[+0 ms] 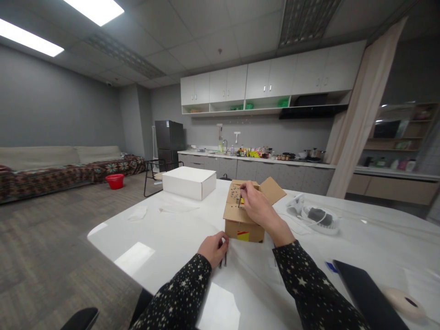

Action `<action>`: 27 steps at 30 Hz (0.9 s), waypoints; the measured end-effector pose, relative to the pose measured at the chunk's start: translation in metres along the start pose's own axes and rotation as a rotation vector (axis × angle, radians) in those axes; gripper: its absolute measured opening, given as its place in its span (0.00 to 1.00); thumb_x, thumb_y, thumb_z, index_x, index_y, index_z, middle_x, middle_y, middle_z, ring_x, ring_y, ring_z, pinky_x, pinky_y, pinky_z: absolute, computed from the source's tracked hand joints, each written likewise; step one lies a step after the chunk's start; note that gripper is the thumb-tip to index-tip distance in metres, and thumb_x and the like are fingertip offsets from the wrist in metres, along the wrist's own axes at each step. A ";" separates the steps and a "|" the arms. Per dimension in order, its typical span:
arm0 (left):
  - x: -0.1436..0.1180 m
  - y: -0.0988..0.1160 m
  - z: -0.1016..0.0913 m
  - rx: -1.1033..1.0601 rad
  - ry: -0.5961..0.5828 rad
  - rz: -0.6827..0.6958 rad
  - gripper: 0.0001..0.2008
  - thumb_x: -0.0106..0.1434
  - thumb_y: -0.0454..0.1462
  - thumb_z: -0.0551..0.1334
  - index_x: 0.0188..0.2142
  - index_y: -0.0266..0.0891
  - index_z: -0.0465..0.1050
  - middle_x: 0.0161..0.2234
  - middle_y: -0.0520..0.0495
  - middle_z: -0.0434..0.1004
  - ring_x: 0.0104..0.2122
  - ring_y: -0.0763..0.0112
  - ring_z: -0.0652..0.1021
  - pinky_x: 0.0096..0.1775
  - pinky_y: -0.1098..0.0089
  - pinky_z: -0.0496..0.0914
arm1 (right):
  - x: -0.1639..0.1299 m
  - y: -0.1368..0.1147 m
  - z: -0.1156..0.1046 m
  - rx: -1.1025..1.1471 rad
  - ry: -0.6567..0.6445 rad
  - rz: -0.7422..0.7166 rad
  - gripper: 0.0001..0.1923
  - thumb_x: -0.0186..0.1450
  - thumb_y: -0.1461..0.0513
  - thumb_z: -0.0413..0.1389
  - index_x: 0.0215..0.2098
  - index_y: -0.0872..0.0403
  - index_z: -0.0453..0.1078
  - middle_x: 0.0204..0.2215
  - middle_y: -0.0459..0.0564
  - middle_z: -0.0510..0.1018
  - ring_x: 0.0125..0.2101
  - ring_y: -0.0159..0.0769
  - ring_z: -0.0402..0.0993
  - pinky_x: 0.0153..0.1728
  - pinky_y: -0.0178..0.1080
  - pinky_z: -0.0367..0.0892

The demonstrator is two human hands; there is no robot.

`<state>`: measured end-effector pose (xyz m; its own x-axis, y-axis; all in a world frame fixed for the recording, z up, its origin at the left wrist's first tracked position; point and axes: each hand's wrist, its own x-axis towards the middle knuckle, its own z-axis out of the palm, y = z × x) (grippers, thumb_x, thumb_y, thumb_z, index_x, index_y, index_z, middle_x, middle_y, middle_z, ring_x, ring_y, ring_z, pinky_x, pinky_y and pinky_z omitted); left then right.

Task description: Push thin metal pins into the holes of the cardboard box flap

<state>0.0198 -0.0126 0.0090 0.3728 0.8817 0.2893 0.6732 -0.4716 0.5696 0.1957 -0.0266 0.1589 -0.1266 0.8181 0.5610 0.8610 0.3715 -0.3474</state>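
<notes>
Two hands near cardboard box (244, 215), mid-table: right hand (256, 207) on box top, fingers pinching a small dark pin; left hand (213, 248) just before box, clenched round dark pins.

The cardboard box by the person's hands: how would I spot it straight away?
Find the white table. Near its middle sits the brown cardboard box, flaps open, with the right hand on top. Unlike the closed white box behind, it has a yellow-and-red label.
</notes>
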 end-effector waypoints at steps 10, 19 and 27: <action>0.000 0.000 -0.002 -0.077 0.044 -0.014 0.08 0.61 0.35 0.53 0.36 0.40 0.70 0.20 0.55 0.66 0.23 0.73 0.68 0.28 0.75 0.59 | -0.007 -0.014 -0.021 0.292 -0.064 -0.169 0.07 0.67 0.60 0.46 0.37 0.53 0.63 0.31 0.47 0.74 0.31 0.34 0.68 0.33 0.36 0.61; 0.000 -0.001 -0.001 -0.147 0.080 -0.023 0.07 0.61 0.36 0.53 0.35 0.40 0.69 0.17 0.58 0.61 0.21 0.74 0.65 0.27 0.75 0.56 | -0.018 -0.024 -0.030 0.249 -0.448 -0.152 0.05 0.59 0.64 0.51 0.33 0.55 0.67 0.30 0.49 0.75 0.29 0.32 0.69 0.28 0.32 0.61; 0.001 -0.001 0.000 -0.144 0.085 -0.025 0.07 0.61 0.36 0.53 0.35 0.39 0.69 0.17 0.58 0.61 0.20 0.75 0.65 0.27 0.74 0.56 | -0.024 -0.027 -0.023 0.009 -0.774 -0.033 0.06 0.54 0.66 0.52 0.28 0.56 0.71 0.21 0.47 0.77 0.23 0.31 0.71 0.21 0.30 0.58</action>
<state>0.0190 -0.0116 0.0089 0.2977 0.8942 0.3345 0.5809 -0.4477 0.6798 0.1870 -0.0666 0.1717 -0.4627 0.8793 -0.1128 0.8475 0.4014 -0.3473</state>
